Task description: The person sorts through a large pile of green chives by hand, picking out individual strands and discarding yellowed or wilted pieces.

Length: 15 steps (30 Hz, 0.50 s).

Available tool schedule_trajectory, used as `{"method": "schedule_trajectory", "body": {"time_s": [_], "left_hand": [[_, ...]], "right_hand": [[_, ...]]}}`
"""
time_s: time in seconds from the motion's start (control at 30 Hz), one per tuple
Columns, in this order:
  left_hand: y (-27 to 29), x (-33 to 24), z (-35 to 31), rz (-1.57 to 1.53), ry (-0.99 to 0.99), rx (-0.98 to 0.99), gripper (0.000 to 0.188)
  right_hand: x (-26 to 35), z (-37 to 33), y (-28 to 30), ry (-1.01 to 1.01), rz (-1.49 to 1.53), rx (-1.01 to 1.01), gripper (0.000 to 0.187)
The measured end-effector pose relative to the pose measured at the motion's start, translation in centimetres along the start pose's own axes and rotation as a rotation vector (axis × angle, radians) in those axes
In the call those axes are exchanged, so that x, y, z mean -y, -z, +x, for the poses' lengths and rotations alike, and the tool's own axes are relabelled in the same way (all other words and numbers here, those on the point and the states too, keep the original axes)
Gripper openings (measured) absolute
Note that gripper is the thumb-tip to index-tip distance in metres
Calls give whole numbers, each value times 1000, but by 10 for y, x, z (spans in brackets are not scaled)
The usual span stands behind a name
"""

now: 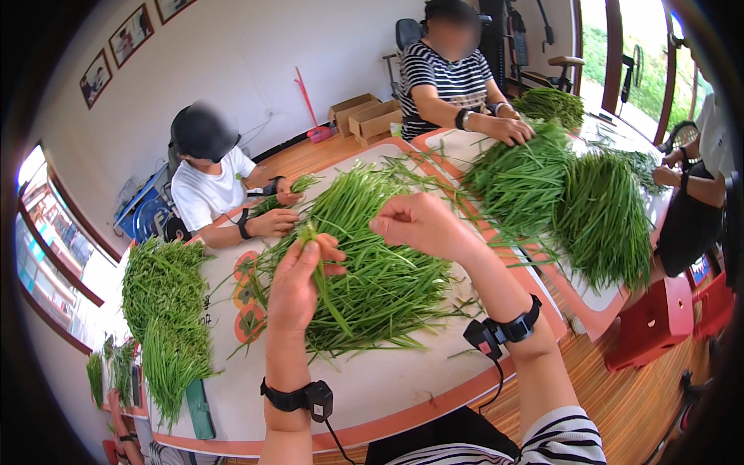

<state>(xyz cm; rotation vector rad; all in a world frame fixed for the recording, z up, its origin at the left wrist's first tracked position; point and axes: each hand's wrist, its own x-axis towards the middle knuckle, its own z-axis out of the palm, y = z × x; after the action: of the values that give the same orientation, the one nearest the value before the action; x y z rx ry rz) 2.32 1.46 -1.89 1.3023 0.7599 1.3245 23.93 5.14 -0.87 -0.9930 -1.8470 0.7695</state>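
My left hand (294, 283) is raised over the near edge of a big loose heap of garlic chives (395, 291) on the table. It is closed round a few chive stalks (323, 288), whose leaves hang down beside the palm. To its right, my right hand (422, 225) hovers above the heap, fingers bent and thumb pressed to the fingertips. Whatever sits in that pinch, if anything, is too small to name. The two hands are apart. Each of my wrists wears a black strap with a small box and a cable.
More greens lie in a stack (167, 310) at the left and bunches (604, 217) at the right. A green flat case (199, 409) rests by the front-left edge. Across the table (387, 380) two people handle greens; another stands far right. Red stools (651, 322) are on the floor.
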Motion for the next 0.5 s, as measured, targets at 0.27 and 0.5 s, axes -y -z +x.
{"method": "schedule_trajectory", "body": {"time_s": [0.27,0.5], "left_hand": [[26,3,-39,-140,175,37,18],[78,55,-103,-460,476,-130,14]], "right_hand": [[-31,-3,39,-6,-148,-42,26],[-77,-42,59,-73,-431,50,31]]}}
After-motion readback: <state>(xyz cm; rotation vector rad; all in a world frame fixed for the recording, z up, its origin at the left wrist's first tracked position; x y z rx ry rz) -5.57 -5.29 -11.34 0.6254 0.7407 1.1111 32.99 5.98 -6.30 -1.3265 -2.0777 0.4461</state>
